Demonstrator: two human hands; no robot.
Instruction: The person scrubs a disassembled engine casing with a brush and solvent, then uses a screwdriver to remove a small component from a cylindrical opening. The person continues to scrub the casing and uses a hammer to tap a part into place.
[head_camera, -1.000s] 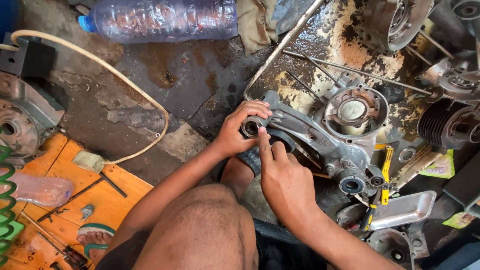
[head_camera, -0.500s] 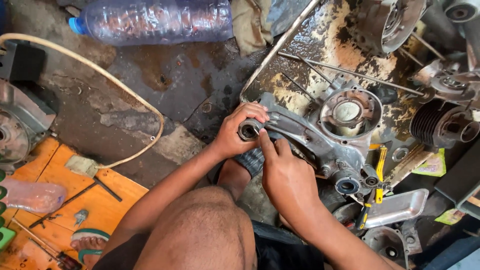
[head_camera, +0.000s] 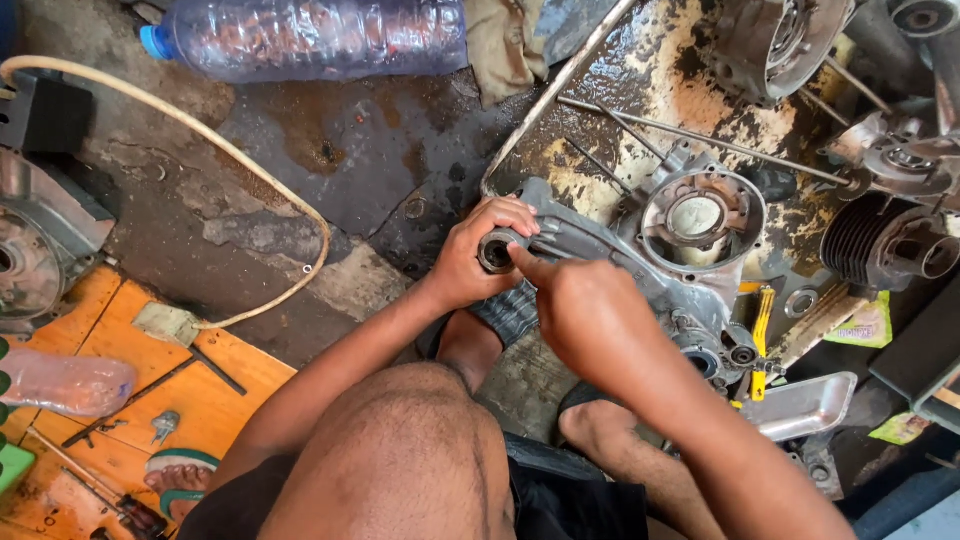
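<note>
Since a moment ago the right hand (head_camera: 590, 310) has rolled over the grey engine casing (head_camera: 640, 265), its index finger now pointing flat at the round bearing end (head_camera: 496, 251) rather than reaching up from below. Work goes on at floor level: a stained, oil-wet concrete floor (head_camera: 330, 170) meets a rusty, blotched metal sheet (head_camera: 700, 100), with an orange board (head_camera: 200, 390) at lower left. The left hand (head_camera: 475, 255) curls its fingers (head_camera: 510, 213) around the bearing end at the casing's near tip, thumb beneath, gripping it; the right hand's other fingers are folded, only the index tip touching the rim of the bore. An empty plastic bottle (head_camera: 310, 38) lies along the top edge beside a rag (head_camera: 510, 45), and a cream hose (head_camera: 200, 130) loops across the concrete. A finned cylinder (head_camera: 880, 245) sits at right, a yellow-handled tool (head_camera: 760, 335) beside the casing. The person's knee hides the casing's lower side, and parts at the right edge are cut off.
</note>
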